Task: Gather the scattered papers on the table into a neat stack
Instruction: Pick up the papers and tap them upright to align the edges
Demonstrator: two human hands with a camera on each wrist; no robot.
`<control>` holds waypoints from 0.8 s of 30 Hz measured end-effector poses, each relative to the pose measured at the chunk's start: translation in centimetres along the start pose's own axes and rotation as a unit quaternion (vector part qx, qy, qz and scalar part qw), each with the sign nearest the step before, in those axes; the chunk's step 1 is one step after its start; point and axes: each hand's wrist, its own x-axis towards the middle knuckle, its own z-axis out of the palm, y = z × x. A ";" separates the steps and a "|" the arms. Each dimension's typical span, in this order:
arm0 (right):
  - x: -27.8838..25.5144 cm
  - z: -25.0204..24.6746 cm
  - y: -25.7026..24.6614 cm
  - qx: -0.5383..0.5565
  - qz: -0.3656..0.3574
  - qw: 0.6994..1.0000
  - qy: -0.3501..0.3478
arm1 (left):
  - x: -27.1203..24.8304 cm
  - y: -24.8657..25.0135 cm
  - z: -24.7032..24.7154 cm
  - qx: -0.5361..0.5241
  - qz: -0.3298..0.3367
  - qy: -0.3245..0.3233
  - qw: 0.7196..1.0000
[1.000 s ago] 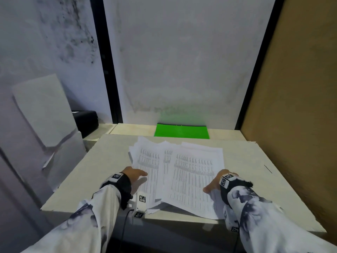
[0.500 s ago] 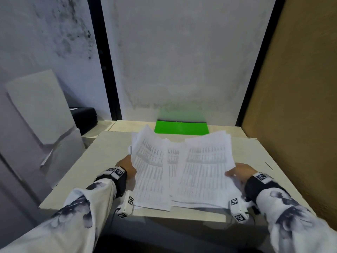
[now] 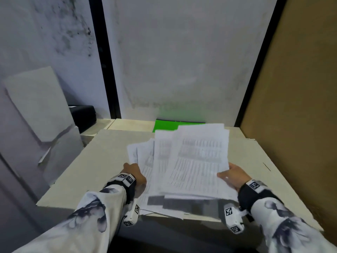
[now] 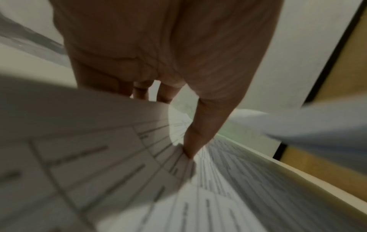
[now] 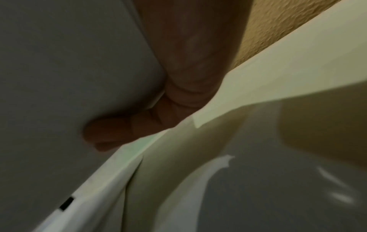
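Several printed white papers (image 3: 191, 161) form a loose, fanned bundle raised at a tilt over the beige table (image 3: 102, 161), with the lower edges near its front edge. My left hand (image 3: 134, 172) grips the bundle's left side. In the left wrist view its thumb (image 4: 192, 141) presses on the printed sheets (image 4: 139, 172) and the fingers lie behind them. My right hand (image 3: 233, 175) holds the right side. The right wrist view shows its fingers (image 5: 119, 133) curled under the grey underside of a sheet (image 5: 69, 78). Both views of the papers are blurred.
A green folder (image 3: 167, 125) lies at the table's back edge against the wall. A black box (image 3: 83, 115) sits at the back left, next to grey boards (image 3: 40, 106) that lean there. A brown panel (image 3: 300, 106) bounds the right side.
The papers lay spread flat on the table with my hands resting on them. Both hands have taken hold of the sides, lifted the sheets and pushed them closer together.
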 end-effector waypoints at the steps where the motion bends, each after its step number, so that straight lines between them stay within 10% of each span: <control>1: 0.0 1.4 0.1 -0.037 0.008 0.999 -0.015 | -0.1 0.2 0.1 0.010 -0.006 0.003 1.000; 8: -0.5 8.4 -3.0 -0.330 -0.007 0.944 -0.027 | 1.4 0.7 -0.2 -0.151 0.012 -0.023 0.988; 15: -1.6 9.1 -4.6 -0.186 0.044 0.979 -0.072 | -2.0 1.9 -3.2 -0.475 0.003 -0.132 0.870; 24: -0.1 9.5 -2.6 0.022 0.055 0.996 -0.069 | -1.9 1.6 -2.7 -0.485 0.031 -0.178 0.856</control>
